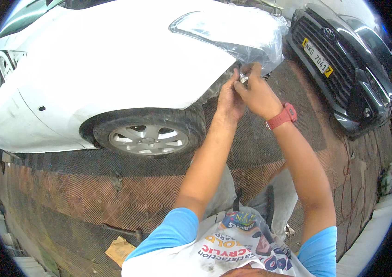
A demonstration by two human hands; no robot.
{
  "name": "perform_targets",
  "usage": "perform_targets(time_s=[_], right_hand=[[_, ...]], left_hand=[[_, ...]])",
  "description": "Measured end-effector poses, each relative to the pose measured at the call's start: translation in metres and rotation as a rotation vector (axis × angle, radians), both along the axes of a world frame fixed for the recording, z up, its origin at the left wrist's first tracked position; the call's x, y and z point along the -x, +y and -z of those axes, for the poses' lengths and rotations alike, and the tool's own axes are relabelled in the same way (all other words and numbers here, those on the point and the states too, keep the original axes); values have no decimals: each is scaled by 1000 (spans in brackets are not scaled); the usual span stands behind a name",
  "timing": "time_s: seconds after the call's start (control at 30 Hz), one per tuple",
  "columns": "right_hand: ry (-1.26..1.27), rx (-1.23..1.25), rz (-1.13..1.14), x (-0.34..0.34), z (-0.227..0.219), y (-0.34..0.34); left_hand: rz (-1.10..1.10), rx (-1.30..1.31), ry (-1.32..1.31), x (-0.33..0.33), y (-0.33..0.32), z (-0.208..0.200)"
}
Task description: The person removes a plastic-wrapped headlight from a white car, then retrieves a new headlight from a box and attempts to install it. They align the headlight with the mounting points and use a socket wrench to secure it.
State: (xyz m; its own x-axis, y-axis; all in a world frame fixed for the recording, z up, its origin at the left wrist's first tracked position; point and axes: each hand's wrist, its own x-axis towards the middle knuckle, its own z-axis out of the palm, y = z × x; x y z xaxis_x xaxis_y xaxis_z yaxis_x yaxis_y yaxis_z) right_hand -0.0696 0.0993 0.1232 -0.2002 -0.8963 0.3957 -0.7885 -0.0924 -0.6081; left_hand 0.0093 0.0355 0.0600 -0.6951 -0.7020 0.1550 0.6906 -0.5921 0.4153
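Observation:
Both my hands meet at the front corner of a white car [126,60], just under its headlight [219,34], which is wrapped in clear plastic film [272,41]. My left hand [230,99] has its fingers closed up by the fender's front edge. Beside it, my right hand [259,94] is bent inward with its fingers pinched, a red watch on the wrist. A small pale, shiny piece [244,79] shows between the hands; its kind is too small to tell. The fingertips partly hide each other and the spot they work at.
Below the hands sits the front wheel [149,139] in its arch. A dark car [330,64] stands at the right. A reddish cable [347,175] runs over the floor there. Brown paper [120,250] lies at lower left on the patterned floor [80,189].

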Motion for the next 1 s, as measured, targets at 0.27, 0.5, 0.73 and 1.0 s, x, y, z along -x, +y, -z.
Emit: perform_targets(time_s=[0.27,0.5,0.73,1.0], right_hand=[[-327,33,84,4,23,9],[1027,288,135,13,-3,12],[-14,-85,83,5,4,6],[756,20,147,-3,-7,12]], left_hand=[[-99,-28,-167,16,-16,14],[-141,-67,-283,7,-25,16],[68,-103,-69,4,-16,2],[-105,-112,-151,19,-36,31]])
